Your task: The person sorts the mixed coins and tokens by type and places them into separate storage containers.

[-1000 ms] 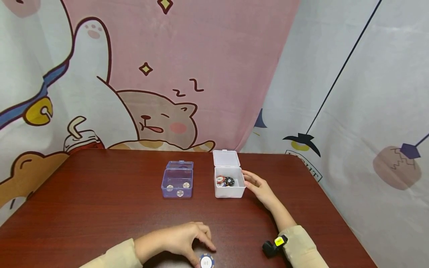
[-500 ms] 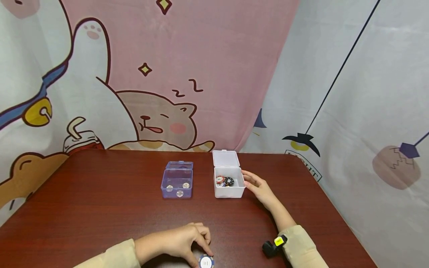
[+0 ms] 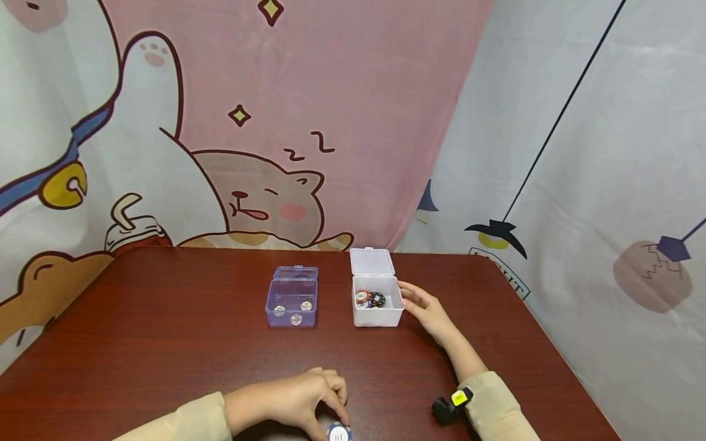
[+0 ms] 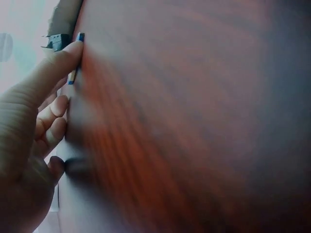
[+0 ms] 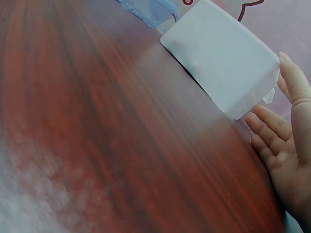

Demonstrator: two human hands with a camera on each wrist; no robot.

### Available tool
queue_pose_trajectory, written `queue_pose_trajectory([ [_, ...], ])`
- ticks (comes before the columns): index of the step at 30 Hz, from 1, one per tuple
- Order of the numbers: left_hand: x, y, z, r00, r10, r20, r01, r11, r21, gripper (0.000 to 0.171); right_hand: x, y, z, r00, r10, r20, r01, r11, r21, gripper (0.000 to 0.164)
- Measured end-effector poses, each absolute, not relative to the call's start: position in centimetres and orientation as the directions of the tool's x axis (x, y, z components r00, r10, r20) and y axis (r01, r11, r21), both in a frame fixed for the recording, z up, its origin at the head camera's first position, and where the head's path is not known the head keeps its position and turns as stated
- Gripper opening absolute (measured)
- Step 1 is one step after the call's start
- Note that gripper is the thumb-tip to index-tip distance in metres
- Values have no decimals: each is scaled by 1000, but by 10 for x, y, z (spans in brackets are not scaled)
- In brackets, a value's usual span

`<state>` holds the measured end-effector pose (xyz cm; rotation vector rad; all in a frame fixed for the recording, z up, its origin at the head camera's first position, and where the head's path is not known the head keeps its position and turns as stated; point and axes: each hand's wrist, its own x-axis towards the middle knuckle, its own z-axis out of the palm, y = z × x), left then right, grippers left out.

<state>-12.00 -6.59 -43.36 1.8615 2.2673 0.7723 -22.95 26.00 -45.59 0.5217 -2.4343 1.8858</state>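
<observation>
At the bottom of the head view, my left hand [image 3: 303,397] pinches a blue-and-white poker chip [image 3: 339,434] between thumb and index finger, low over the table. Seen edge-on in the left wrist view, the chip [image 4: 72,76] is partly covered by the thumb. My right hand [image 3: 430,313] rests against the right side of a white plastic box [image 3: 377,316], its fingers loosely extended. Several poker chips [image 3: 371,299] in red, black and blue lie inside this box, whose lid stands up at the back. In the right wrist view, thumb and fingertips meet the box [image 5: 223,58] at one end.
Left of the white box stands a translucent blue box [image 3: 292,320], lid raised, holding 3 silvery coin-like discs [image 3: 296,319]. Both stand on a reddish-brown table [image 3: 182,343]. Behind it hangs a cartoon-printed cloth [image 3: 353,122]. A black wrist camera [image 3: 445,409] sits by the right cuff.
My left index finger has come down onto the chip's edge, closing the gap that it had a second ago. My right hand and both boxes have stayed put.
</observation>
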Motion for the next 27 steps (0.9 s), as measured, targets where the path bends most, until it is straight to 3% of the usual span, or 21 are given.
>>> queue_pose_trajectory([
  [27,-116,-59,-431,-212,944,253,947,135,292,35,-218,253,-436,-942,-268,200,-261,214,-941,46],
])
